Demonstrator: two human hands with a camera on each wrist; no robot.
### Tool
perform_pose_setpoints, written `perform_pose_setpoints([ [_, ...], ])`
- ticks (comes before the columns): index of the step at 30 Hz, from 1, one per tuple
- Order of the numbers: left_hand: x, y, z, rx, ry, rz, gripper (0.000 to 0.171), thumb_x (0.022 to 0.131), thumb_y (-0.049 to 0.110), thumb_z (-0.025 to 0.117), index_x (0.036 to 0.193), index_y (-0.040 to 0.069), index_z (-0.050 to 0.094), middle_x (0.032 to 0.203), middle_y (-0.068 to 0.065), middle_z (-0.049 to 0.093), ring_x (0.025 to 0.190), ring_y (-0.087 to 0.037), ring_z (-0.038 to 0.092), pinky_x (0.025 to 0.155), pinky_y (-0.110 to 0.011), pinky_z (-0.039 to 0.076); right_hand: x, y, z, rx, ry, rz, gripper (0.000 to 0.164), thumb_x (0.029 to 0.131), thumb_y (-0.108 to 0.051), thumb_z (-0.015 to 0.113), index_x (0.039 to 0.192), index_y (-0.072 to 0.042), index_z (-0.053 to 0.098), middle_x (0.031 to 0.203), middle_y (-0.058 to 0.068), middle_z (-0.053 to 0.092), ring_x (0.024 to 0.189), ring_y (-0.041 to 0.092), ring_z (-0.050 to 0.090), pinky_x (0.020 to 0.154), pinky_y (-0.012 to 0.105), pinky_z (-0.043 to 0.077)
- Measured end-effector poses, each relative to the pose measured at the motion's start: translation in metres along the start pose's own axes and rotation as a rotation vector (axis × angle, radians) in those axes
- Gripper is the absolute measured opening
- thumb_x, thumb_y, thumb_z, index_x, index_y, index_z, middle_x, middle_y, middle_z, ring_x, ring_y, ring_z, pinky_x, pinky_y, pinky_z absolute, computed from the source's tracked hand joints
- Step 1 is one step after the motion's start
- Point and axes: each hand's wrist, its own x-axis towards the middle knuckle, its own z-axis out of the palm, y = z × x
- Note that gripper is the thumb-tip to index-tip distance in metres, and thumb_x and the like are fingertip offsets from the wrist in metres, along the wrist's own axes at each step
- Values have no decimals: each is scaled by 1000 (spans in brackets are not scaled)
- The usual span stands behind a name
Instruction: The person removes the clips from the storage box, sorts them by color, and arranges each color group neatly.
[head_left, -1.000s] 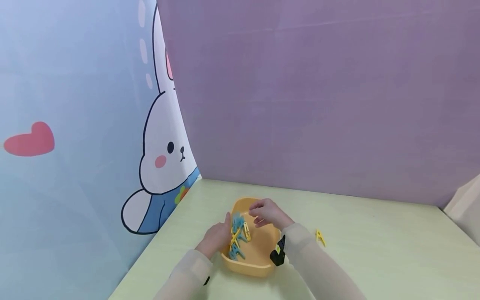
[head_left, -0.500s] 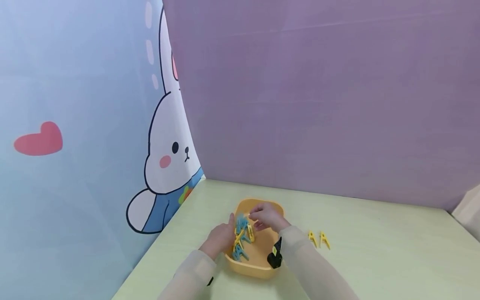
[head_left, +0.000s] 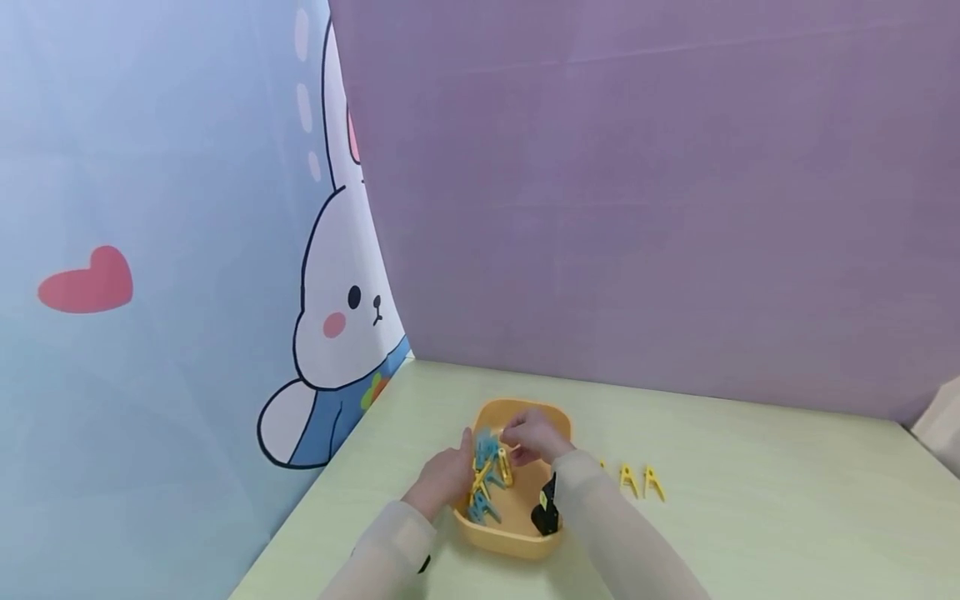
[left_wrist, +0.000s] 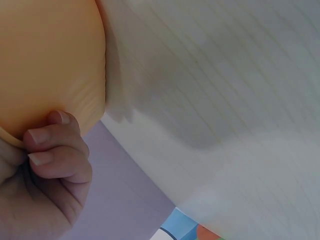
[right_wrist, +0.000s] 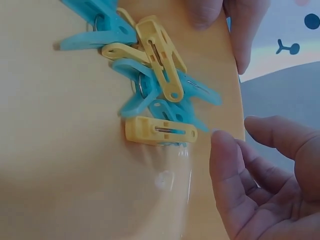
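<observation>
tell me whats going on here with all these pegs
A person's left hand grips the side of an orange basket. The right hand is over the basket, holding nothing, near a pile of blue pegs and yellow pegs. On the table, two yellow pegs show fully, with a bit of yellow peeking past the right sleeve.

The table (head_left: 765, 492) is pale green in the head view, with faint parallel streaks showing across its surface in the left wrist view. An orange basket (head_left: 504, 546) with rounded corners stands on it, casting a soft shadow there. To the basket's right, three yellow clips (head_left: 654, 483) lie in a row: two show whole, near each other without touching, legs toward the viewer; the third is mostly hidden.
</observation>
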Motion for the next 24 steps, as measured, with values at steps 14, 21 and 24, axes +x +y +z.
perform_pose_setpoints([
  [14, 2, -2, 3, -7, -6, -20, 66, 91, 10, 54, 145, 0, 18, 64, -4, 49, 56, -17, 48, 59, -32, 43, 10, 8, 13, -99, 41, 49, 7, 81, -3, 64, 83, 3, 60, 79, 13, 59, 56, 21, 58, 54, 35, 52],
  [21, 1, -1, 3, 6, -1, -30, 66, 90, 9, 54, 145, 0, 19, 65, -5, 50, 57, -17, 48, 59, -33, 44, 14, 15, 15, -163, 72, 63, 15, 80, -7, 67, 71, 1, 58, 65, 9, 54, 52, 19, 54, 52, 34, 50],
  [24, 1, -1, 2, 5, 4, -23, 66, 90, 9, 54, 145, -1, 19, 65, -5, 50, 57, -17, 48, 59, -33, 44, 17, 20, 17, -175, 75, 61, 20, 79, -9, 69, 66, -2, 55, 61, 8, 52, 48, 17, 51, 49, 32, 49],
])
